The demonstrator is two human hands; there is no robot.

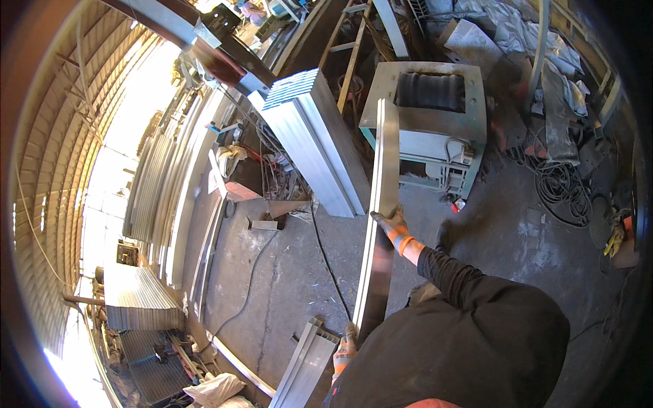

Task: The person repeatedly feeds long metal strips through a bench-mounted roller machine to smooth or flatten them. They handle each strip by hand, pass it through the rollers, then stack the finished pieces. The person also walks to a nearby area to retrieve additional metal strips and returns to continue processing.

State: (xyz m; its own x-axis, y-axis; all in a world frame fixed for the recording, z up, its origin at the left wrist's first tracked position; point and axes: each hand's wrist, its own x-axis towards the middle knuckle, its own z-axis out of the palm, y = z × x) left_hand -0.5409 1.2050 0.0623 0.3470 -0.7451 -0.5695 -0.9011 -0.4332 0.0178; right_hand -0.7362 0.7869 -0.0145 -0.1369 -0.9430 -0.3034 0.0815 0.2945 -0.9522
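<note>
A long, straight metal profile (385, 180) with a ribbed edge runs up the middle of the head view, between my two gloved hands. My right hand (392, 228), in a grey glove with an orange cuff, grips its right side partway along. Close to the lower end, my left hand (345, 350) is closed on the profile's left edge; my dark top partly hides that hand. Just left of my left hand lies a short stack of similar metal profiles (303, 367). Beyond the far part of the held profile stands a tall bundle of profiles (316, 146).
A pale green machine (422, 129) with a dark roller stands ahead on the right. Coiled cable (561, 194) lies at the far right. A black cable (326, 255) crosses the concrete floor (258, 292). Stacked metal sheets (139, 296) and long profiles (173, 183) line the left.
</note>
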